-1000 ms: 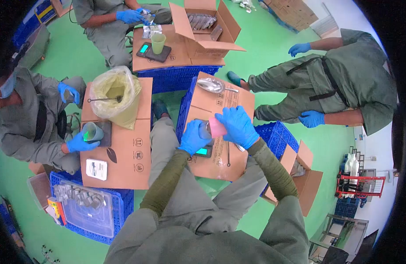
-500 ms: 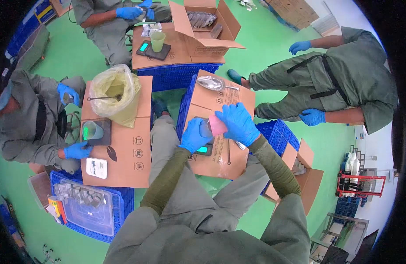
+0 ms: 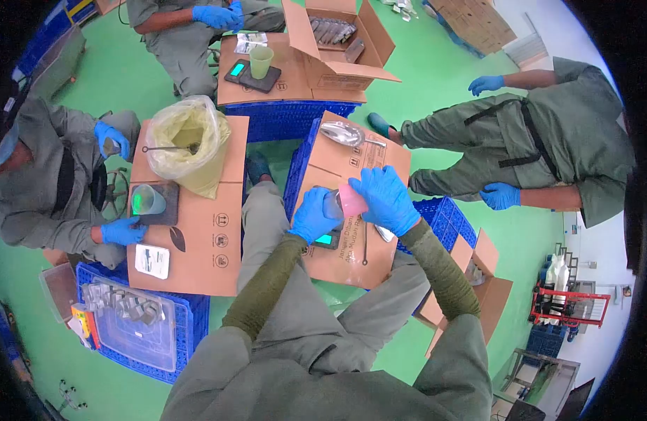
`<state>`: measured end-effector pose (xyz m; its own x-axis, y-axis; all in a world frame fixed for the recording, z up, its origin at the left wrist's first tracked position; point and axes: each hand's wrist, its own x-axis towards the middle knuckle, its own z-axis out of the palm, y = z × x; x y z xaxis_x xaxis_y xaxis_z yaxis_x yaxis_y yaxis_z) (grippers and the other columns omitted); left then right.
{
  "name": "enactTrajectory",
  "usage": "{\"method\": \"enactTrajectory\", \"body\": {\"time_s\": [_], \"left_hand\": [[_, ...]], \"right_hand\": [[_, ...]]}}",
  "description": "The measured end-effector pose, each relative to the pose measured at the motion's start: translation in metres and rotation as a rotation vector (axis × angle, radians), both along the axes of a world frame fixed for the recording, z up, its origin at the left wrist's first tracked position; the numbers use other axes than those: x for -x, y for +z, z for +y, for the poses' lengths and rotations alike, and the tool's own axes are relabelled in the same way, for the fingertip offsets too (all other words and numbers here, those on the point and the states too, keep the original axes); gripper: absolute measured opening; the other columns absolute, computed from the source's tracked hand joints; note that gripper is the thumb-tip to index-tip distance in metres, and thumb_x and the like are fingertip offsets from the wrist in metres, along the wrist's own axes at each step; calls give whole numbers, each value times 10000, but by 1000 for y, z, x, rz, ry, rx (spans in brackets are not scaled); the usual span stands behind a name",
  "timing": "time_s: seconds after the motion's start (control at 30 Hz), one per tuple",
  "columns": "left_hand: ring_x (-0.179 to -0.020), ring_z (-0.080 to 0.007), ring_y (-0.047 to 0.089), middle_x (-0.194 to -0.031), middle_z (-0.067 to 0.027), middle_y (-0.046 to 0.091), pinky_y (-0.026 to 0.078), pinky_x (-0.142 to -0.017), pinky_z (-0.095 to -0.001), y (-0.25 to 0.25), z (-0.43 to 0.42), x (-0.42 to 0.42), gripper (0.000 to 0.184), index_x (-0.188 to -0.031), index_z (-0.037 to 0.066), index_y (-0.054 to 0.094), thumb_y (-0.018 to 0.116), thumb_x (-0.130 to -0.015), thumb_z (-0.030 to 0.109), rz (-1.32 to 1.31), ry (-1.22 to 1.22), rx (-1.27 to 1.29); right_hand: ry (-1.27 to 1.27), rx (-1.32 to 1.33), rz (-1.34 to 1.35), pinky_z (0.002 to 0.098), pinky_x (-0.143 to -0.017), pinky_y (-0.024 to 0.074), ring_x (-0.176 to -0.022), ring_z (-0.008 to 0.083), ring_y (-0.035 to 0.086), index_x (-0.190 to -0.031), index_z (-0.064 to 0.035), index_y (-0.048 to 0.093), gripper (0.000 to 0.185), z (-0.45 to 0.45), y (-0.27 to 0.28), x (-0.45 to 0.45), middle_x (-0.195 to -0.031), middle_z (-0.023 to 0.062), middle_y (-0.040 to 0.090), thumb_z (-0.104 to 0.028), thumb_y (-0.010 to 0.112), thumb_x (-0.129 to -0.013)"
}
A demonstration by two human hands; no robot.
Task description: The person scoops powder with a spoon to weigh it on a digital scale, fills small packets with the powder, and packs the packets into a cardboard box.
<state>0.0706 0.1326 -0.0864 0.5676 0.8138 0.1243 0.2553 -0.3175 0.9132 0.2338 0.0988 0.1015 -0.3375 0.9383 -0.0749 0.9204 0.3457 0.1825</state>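
My left hand [image 3: 315, 216], in a blue glove, is wrapped round a clear container [image 3: 333, 205] whose contents I cannot make out. My right hand [image 3: 386, 201], also gloved in blue, grips a pink cup [image 3: 352, 201] tilted sideways, its mouth against the container. Under them a dark scale [image 3: 327, 239] with a lit green display lies on a cardboard sheet [image 3: 323, 265]. A thin long-handled spoon [image 3: 365, 245] rests on the cardboard to the right, and a metal scoop [image 3: 343, 133] lies at its far end.
On the left cardboard stand an open bag of powder [image 3: 218, 168], a green cup [image 3: 149, 200] on a scale and a white packet [image 3: 152, 261]. Co-workers sit left and at the back; another person is at right. Open boxes [image 3: 344, 75] stand behind and at lower right.
The pink cup and the container stay together in my hands, with only a slight shift. The left co-worker's hand has let go of the green cup. The whole view has shifted slightly.
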Motion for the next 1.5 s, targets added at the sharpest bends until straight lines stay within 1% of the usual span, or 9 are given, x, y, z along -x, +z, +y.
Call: {"method": "enactTrajectory", "body": {"time_s": [0.23, 0.33, 0.43, 0.63, 0.73, 1.03, 1.13, 1.23, 1.5], "left_hand": [[-1059, -414, 535, -1082, -202, 549, 467, -903, -497, 0, -1, -2, 542, -1112, 50, 540, 825, -713, 283, -41, -3, 52], [-1054, -412, 537, -1081, -199, 550, 471, -900, -493, -6, -1, -6, 549, -1103, 57, 534, 831, -704, 289, -60, 8, -15], [-1116, -394, 565, -1154, -200, 567, 487, -946, -467, -3, 1, -4, 639, -1205, 66, 550, 835, -694, 325, -32, -16, 31], [-1117, -404, 560, -1160, -203, 557, 485, -947, -482, -2, 2, -5, 652, -1197, 57, 541, 846, -689, 329, -6, -30, 66], [-1113, -411, 558, -1157, -205, 551, 485, -946, -485, -7, 3, -7, 671, -1202, 53, 532, 856, -684, 330, 7, -23, 9], [-1081, -418, 559, -1116, -222, 562, 483, -925, -485, -9, 4, -8, 638, -1160, 29, 558, 854, -687, 338, -66, 1, -52], [-1070, -420, 559, -1106, -229, 567, 483, -915, -490, -12, 5, -10, 632, -1153, 23, 562, 850, -685, 335, -77, 4, -79], [-1003, -387, 522, -1031, -186, 548, 454, -884, -482, -3, 5, -8, 542, -1060, 51, 535, 820, -716, 359, -78, 12, -100], [-1049, -418, 579, -1081, -213, 593, 496, -879, -496, -5, 5, -11, 595, -1103, 42, 574, 865, -677, 338, -80, 47, -46]], "right_hand": [[23, 41, -12, 426, -743, 406, -870, 280, 574, -1181, -133, 637, 568, 4, 2, -7, -955, 89, 542, -249, 803, -651], [30, 35, 16, 431, -746, 411, -862, 282, 574, -1192, -136, 631, 600, 3, 8, -7, -953, 87, 540, -265, 820, -637], [37, -9, 45, 431, -758, 415, -862, 283, 566, -1199, -136, 630, 600, -2, 8, -9, -954, 90, 535, -256, 814, -641], [71, 12, -3, 417, -772, 419, -838, 282, 547, -1215, -146, 623, 604, 0, 18, -7, -953, 88, 521, -242, 802, -646], [56, 48, -44, 431, -776, 407, -901, 287, 584, -1168, -140, 605, 592, 4, 22, -2, -958, 80, 559, -324, 838, -655], [88, 21, -83, 425, -748, 409, -843, 285, 577, -1136, -149, 632, 546, 8, 24, 0, -932, 83, 541, -337, 822, -659], [95, 30, -72, 431, -739, 406, -824, 289, 568, -1148, -147, 633, 540, 10, 28, 3, -926, 82, 535, -324, 811, -669], [100, 21, -91, 425, -740, 406, -823, 290, 568, -1145, -146, 633, 524, 12, 24, 0, -926, 84, 536, -309, 805, -677], [118, 38, -90, 426, -738, 408, -812, 293, 561, -1170, -146, 639, 536, 15, 26, 0, -943, 89, 541, -240, 785, -663]]}}
